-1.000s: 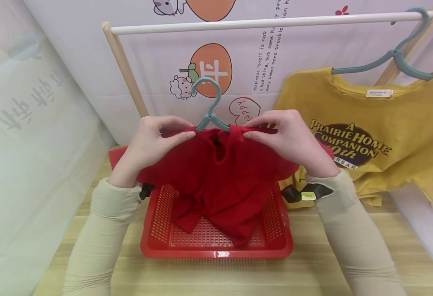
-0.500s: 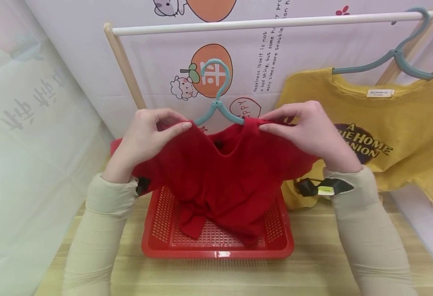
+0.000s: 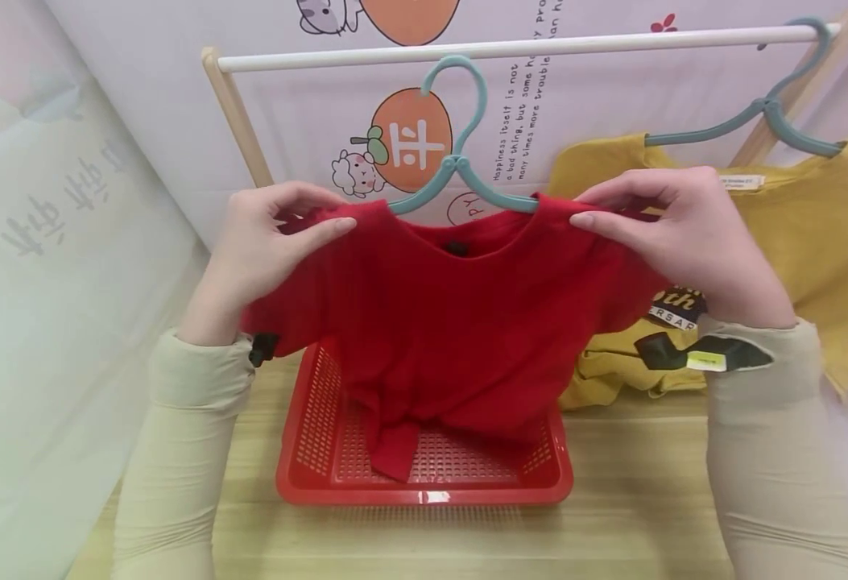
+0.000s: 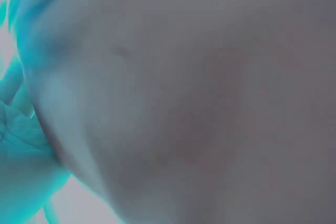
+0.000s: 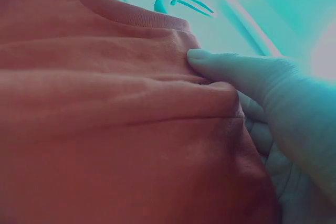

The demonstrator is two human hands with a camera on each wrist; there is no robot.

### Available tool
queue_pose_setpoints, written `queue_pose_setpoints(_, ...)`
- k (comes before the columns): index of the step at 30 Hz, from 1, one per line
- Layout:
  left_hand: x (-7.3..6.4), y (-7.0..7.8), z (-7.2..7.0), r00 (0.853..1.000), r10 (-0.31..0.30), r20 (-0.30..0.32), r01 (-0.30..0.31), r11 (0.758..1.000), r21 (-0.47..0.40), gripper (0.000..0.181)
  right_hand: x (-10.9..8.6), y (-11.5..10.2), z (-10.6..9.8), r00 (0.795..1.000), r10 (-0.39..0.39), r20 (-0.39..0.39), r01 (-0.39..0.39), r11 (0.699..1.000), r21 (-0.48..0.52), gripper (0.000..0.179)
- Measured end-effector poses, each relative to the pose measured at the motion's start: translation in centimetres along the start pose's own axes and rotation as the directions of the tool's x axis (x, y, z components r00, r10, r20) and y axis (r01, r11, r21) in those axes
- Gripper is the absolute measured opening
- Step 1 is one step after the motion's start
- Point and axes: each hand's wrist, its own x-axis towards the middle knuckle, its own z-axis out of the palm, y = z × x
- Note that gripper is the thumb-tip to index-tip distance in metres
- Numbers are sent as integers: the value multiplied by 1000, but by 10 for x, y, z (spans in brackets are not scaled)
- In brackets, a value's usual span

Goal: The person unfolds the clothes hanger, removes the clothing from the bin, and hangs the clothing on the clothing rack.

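A red T-shirt (image 3: 467,322) hangs spread between my two hands, its neckline facing me. Inside its shoulders sits a blue-green hanger (image 3: 456,165), with the hook standing up above the collar. My left hand (image 3: 271,234) pinches the shirt's left shoulder between thumb and fingers. At the other shoulder, my right hand (image 3: 684,234) pinches the cloth the same way; the right wrist view shows the thumb (image 5: 226,66) on top of the red fabric (image 5: 121,129). Cloth blurs most of the left wrist view. The hanger's arm ends are hidden under the shirt.
Below the shirt stands a red mesh basket (image 3: 424,495) on a wooden table (image 3: 337,540). Behind it runs a rack's white rail (image 3: 576,48). At its right end, a yellow T-shirt (image 3: 815,242) hangs on another blue-green hanger (image 3: 728,129). A pale sheet (image 3: 54,338) borders the left.
Both hands have moved apart along the shoulders and upward. The red shirt has spread wider, and its hanger has risen and shifted right, the hook now close to the rail in view.
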Motion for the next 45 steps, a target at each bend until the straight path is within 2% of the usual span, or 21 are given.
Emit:
queue_pose_setpoints(2, -1, -3, -3, 999, 12, -42, -13, 1000, -6, 24, -1, 2, -7, 1000, 24, -19, -24, 1000, -2, 25)
queue_pose_setpoints(5, -1, -5, -3, 986, 126, -105, -122, 991, 49, 26, -4, 3, -15, 997, 51, -55, -51, 999, -7, 25)
queue_pose_setpoints(7, 0, -5, 0, 963, 233, -137, -215, 967, 134, 29, -6, 4, -18, 995, 64, -76, -65, 998, -4, 25)
queue_pose_setpoints(9, 1, -5, 3, 937, 319, -141, -281, 931, 234, 34, -8, 5, -20, 993, 75, -94, -75, 997, 5, 25)
queue_pose_setpoints(12, 2, -8, 8, 913, 392, -114, -337, 881, 331, 37, -11, 5, -22, 990, 79, -121, -78, 997, 14, 25)
queue_pose_setpoints(15, 3, -11, 10, 903, 421, -88, -366, 859, 358, 38, -14, 5, -25, 986, 81, -147, -78, 997, 22, 25)
queue_pose_setpoints(17, 2, -15, 8, 903, 415, -112, -357, 870, 339, 34, -16, 7, -29, 984, 78, -159, -75, 997, 25, 25)
queue_pose_setpoints(22, 0, -20, -1, 907, 349, -234, -285, 921, 266, 24, -19, 12, -38, 977, 122, -174, -109, 991, 82, 27)
queue_pose_setpoints(24, 0, -21, -2, 906, 333, -261, -270, 930, 249, 23, -20, 13, -38, 974, 145, -172, -127, 986, 112, 28)
queue_pose_setpoints(26, 1, -21, -1, 901, 341, -267, -276, 927, 254, 27, -19, 13, -37, 973, 151, -172, -130, 983, 126, 29)
queue_pose_setpoints(29, 3, -19, 5, 879, 401, -259, -326, 901, 287, 36, -19, 11, -34, 973, 148, -179, -124, 983, 136, 28)
queue_pose_setpoints(33, 7, -14, 16, 843, 497, -204, -409, 840, 356, 46, -19, 9, -29, 975, 141, -173, -119, 984, 128, 28)
queue_pose_setpoints(36, 10, -13, 24, 831, 538, -143, -442, 794, 417, 46, -20, 8, -26, 977, 134, -163, -117, 987, 114, 29)
queue_pose_setpoints(39, 12, -15, 32, 816, 565, -122, -457, 760, 463, 40, -20, 8, -24, 978, 129, -163, -114, 988, 102, 28)
queue_pose_setpoints(41, 13, -18, 37, 805, 575, -142, -455, 754, 473, 36, -21, 8, -24, 978, 129, -166, -113, 989, 99, 28)
queue_pose_setpoints(45, 19, -21, 44, 775, 601, -196, -464, 751, 471, 31, -22, 8, -25, 975, 121, -188, -107, 991, 83, 27)
